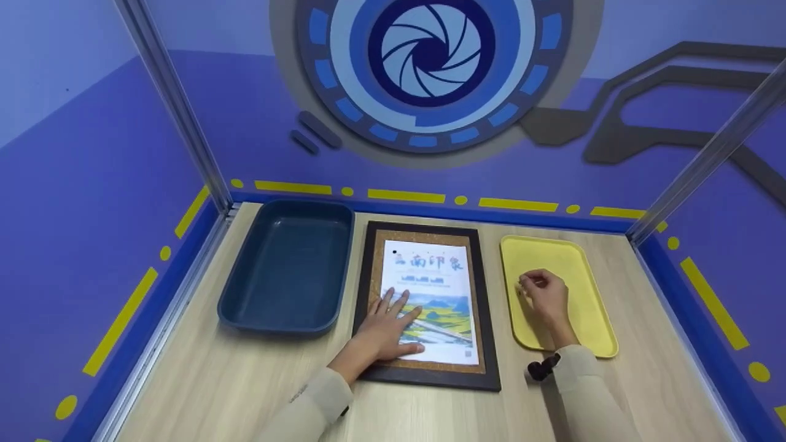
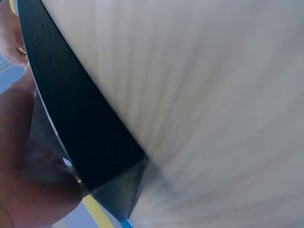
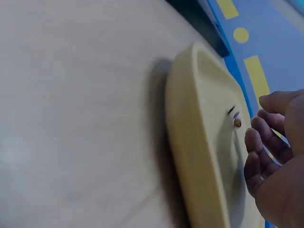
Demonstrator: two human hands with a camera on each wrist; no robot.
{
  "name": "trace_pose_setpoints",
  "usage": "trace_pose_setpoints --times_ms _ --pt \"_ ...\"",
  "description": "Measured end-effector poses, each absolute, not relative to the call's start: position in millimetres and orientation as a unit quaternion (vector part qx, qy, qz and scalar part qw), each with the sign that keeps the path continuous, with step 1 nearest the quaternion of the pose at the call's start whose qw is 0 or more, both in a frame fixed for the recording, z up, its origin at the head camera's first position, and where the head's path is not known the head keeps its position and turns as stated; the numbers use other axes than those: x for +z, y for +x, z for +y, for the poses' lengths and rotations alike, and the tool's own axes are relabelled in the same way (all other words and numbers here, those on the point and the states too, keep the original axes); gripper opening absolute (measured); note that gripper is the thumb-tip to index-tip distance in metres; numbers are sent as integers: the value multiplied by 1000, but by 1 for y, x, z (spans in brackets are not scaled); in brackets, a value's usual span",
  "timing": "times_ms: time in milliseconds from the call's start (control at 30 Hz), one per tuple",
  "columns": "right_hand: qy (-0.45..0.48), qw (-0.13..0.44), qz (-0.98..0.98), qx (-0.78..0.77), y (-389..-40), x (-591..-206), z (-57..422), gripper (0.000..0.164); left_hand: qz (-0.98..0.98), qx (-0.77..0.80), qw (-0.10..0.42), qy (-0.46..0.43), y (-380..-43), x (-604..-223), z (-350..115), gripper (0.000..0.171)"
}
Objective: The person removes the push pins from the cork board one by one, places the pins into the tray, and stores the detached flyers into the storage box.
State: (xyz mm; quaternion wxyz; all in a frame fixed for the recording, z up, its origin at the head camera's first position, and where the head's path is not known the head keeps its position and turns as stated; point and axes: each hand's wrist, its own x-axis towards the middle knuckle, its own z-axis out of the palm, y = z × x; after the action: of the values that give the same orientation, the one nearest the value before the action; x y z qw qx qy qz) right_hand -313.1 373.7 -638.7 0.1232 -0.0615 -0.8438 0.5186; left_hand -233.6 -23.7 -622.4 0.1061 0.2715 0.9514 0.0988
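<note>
My left hand (image 1: 388,331) lies with spread fingers on a printed sheet (image 1: 451,256) with blue lettering and a landscape picture. The sheet sits on a cork board (image 1: 424,236) in a black frame (image 1: 430,379). A small dark pin-like dot (image 1: 394,252) marks its upper left corner. Over the yellow tray (image 1: 589,294) hovers my right hand (image 1: 548,298), fingers bent and nothing visible between thumb and fingertips. Close to those fingertips, the right wrist view has a small brownish round-headed piece (image 3: 237,123) and a dark sliver (image 3: 231,109) in the tray; their kind is unclear.
A deep dark blue bin (image 1: 285,264) stands left of the framed board. All of this is on a pale wooden table (image 1: 424,414), bounded by blue walls (image 1: 405,209) and metal posts (image 1: 706,153).
</note>
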Motion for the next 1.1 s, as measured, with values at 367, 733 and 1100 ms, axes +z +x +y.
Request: trace_pose_setpoints --times_ms 367,733,1100 --pt "53 155 -847 506 -333 -609 293 10 950 94 104 278 -236 -620 -25 86" --pt "190 153 -854 459 -358 -610 222 5 948 78 113 287 -243 -611 -27 87" --pt "217 93 -877 420 -380 -613 164 12 947 70 81 302 -249 -614 -36 75"
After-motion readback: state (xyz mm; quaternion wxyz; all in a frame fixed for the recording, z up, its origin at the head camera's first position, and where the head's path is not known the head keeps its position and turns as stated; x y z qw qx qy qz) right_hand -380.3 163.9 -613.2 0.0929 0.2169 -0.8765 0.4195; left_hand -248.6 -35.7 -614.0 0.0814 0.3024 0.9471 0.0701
